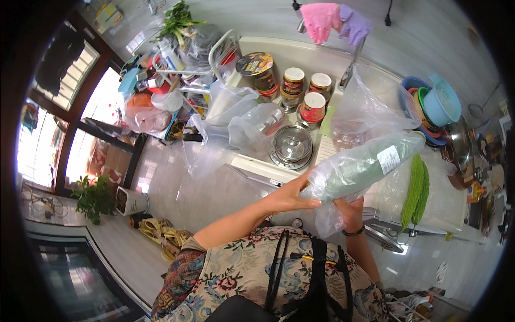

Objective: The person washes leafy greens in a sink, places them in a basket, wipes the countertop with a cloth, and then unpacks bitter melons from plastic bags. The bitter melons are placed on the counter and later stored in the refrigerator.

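Observation:
A long, thick green vegetable (354, 171) lies inside a clear plastic bag that bears a white printed label (388, 159). It is held tilted, with its far end up and to the right over the counter. My left hand (291, 197) grips the near left end of the bag, thumb along its underside. Below it, my right hand (351, 213) clasps the bunched plastic, its fingers partly hidden by the bag. Just beyond lies another clear plastic bag (362, 104), puffed up, its contents unclear. Two bumpy green bitter melons (415, 193) rest on the counter at the right.
A glass-lidded pot (293, 143), several lidded jars (314, 106) and crumpled plastic bags (237, 120) crowd the sink area. Stacked basins (440, 102) stand at the right. Pink rubber gloves (320, 21) hang over the faucet. A loaded rack (185, 74) stands at left.

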`<state>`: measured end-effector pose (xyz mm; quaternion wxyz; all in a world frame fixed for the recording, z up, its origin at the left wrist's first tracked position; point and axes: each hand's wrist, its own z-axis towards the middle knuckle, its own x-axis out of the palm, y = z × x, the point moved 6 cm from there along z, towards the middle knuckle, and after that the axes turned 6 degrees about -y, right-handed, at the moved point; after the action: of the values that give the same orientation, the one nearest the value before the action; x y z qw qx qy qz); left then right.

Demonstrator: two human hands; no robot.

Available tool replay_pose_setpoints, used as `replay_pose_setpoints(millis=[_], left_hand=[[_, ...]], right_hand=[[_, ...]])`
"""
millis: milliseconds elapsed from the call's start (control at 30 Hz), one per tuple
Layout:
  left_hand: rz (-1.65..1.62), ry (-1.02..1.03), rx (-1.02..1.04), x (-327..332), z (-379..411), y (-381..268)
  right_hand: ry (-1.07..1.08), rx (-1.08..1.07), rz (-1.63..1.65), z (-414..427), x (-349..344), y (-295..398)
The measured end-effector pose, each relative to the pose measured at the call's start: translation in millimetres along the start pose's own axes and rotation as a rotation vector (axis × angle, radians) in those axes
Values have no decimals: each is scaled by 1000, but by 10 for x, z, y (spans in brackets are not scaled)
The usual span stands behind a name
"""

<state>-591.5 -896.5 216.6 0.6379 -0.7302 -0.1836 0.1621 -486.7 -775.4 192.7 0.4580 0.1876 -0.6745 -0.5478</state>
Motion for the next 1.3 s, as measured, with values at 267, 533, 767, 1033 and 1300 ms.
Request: replay_pose_setpoints(millis=[267,533,767,1033,1300], left_hand=[[746,-504,472,7,-13,-55],[497,-59,747,526,-133,-92],[124,-189,450,320,80,192],[175,-51,79,537,303,833],[306,205,101,1301,742,651]], right_hand=[[-144,180,117,-26,-19,-19],[-357,75,290,4,-470,-115],[-353,-587,-752,-575,-898,637],[-871,-436,-882,-1656,-1972,1447],[-1078,-184,-534,-2192,-2265,1417]])
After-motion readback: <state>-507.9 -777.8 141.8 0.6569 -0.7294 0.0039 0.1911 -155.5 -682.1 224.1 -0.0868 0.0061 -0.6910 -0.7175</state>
